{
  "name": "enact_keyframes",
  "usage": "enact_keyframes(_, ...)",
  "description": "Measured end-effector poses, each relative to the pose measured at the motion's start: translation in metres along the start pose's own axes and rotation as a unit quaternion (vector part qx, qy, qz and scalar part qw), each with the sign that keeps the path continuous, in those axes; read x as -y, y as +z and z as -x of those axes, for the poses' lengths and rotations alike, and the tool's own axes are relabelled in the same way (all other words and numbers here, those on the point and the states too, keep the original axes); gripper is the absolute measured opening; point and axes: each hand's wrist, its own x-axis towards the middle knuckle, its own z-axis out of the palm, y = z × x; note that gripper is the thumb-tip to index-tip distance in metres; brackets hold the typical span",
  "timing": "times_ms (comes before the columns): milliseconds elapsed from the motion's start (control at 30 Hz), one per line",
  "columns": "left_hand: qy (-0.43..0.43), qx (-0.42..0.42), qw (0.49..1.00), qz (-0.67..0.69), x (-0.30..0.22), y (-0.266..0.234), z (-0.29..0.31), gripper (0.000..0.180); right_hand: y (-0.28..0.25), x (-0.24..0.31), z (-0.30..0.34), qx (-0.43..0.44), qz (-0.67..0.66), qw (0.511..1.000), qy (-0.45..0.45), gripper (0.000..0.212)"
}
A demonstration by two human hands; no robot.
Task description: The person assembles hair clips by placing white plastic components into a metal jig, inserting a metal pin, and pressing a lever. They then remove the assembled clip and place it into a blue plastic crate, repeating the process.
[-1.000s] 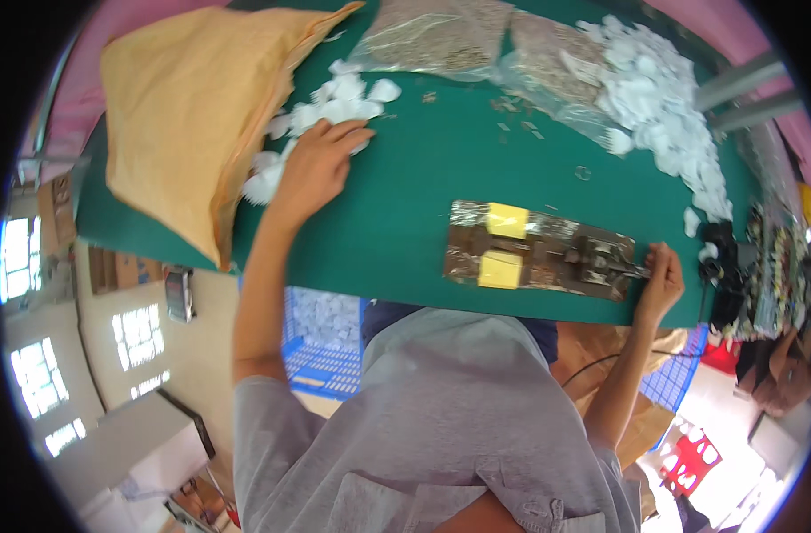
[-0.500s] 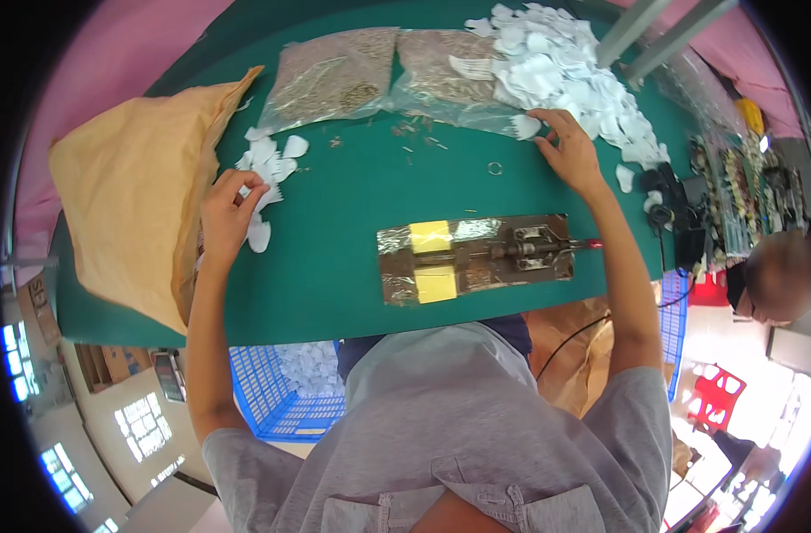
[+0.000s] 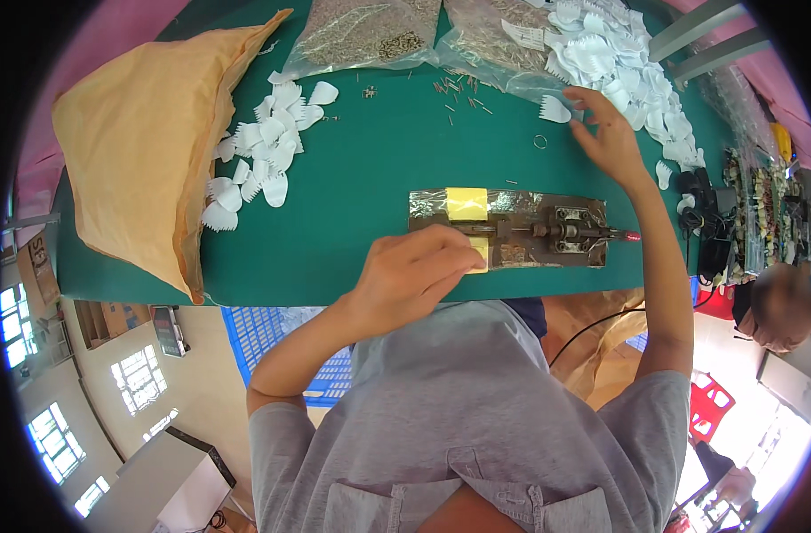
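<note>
My left hand (image 3: 414,277) is over the near left part of a brown toggle-clamp fixture (image 3: 510,256) with yellow pads (image 3: 467,203). Its fingers are bunched together at the nearer pad, hiding whatever they may hold. Farther right, my right hand (image 3: 608,140) hovers with thumb and index finger apart, right beside a single white toothed plastic piece (image 3: 554,109); contact is hard to tell. Similar white pieces lie in a small scattered group (image 3: 267,147) at the left and a large heap (image 3: 601,62) at the back right.
A tan paper sack (image 3: 139,160) stands at the left. Clear bags of small metal parts (image 3: 365,35) lie at the back, with loose pins (image 3: 459,89) and a ring (image 3: 539,141) before them. Grey metal bars (image 3: 707,44) rise at far right. A blue crate (image 3: 245,338) sits below the table edge.
My left hand has left the small group of white pieces and come right to the fixture. My right hand stays by the single white piece. The whole view has shifted slightly.
</note>
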Motion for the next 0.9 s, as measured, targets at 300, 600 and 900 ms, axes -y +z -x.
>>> enact_keyframes(300,0.029,0.010,0.962,-0.271,0.010,0.024,0.003,0.031,0.017,-0.010,-0.002,-0.041,0.158,0.975,-0.150,0.028)
enact_keyframes(600,-0.048,-0.106,0.973,-0.201,0.031,0.034,0.012,0.060,0.005,0.107,0.003,0.069,0.084,0.981,-0.161,0.022)
enact_keyframes(900,-0.111,-0.134,0.983,-0.063,0.048,0.044,0.026,0.073,0.011,0.159,0.010,0.309,-0.107,0.940,-0.099,0.024)
